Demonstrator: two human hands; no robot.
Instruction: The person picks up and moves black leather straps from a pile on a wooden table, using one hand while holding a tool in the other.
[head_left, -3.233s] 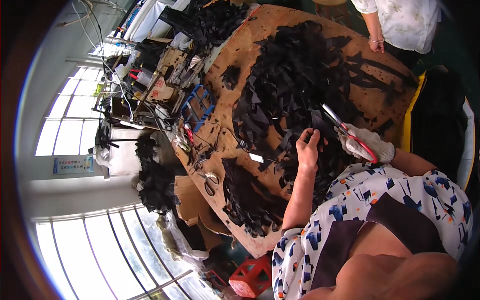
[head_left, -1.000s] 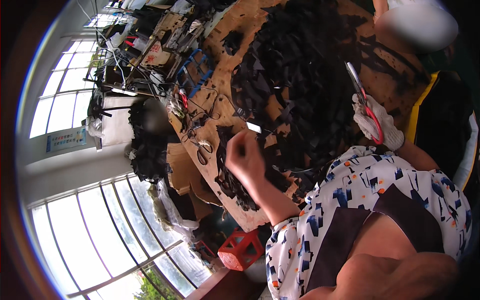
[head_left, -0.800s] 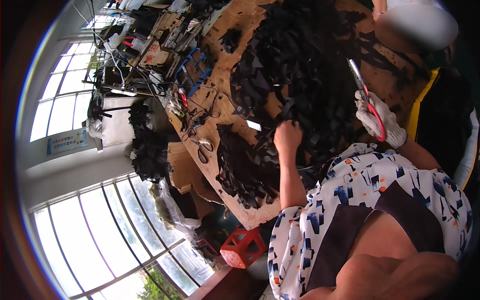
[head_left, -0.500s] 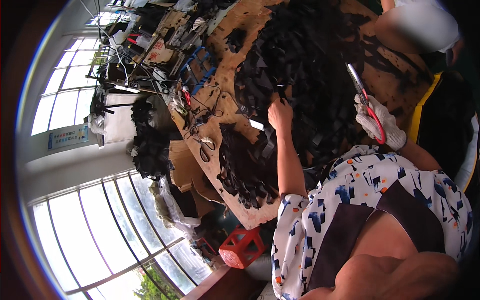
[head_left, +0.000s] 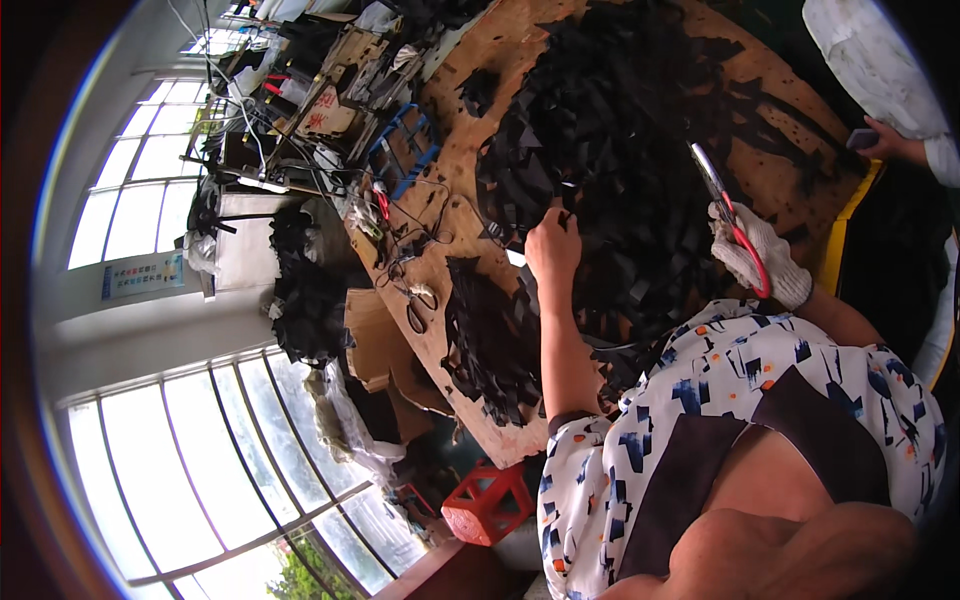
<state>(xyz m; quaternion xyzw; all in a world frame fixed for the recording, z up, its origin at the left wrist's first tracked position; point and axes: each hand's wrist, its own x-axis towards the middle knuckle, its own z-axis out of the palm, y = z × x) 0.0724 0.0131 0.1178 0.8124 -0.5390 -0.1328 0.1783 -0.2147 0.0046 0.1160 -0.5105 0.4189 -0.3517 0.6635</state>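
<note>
Fingers of the left hand (head_left: 553, 243) are bent together onto the near edge of the big heap of black cut pieces (head_left: 620, 150), which is spread over the far middle of the wooden worktop (head_left: 460, 230); a piece seems pinched, though this cannot be told for sure. A smaller stack of black pieces (head_left: 490, 340) is seen nearer, to the left. Red-handled scissors (head_left: 730, 215) are gripped upright in the gloved right hand (head_left: 758, 258). Picking appears under way; a piece must be lifted clear to the blades.

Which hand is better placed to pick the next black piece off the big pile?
Left. The bare left hand already rests on the edge of the black fabric pile, fingers free. The gloved right hand is occupied holding the red-handled scissors above the pile.
</note>
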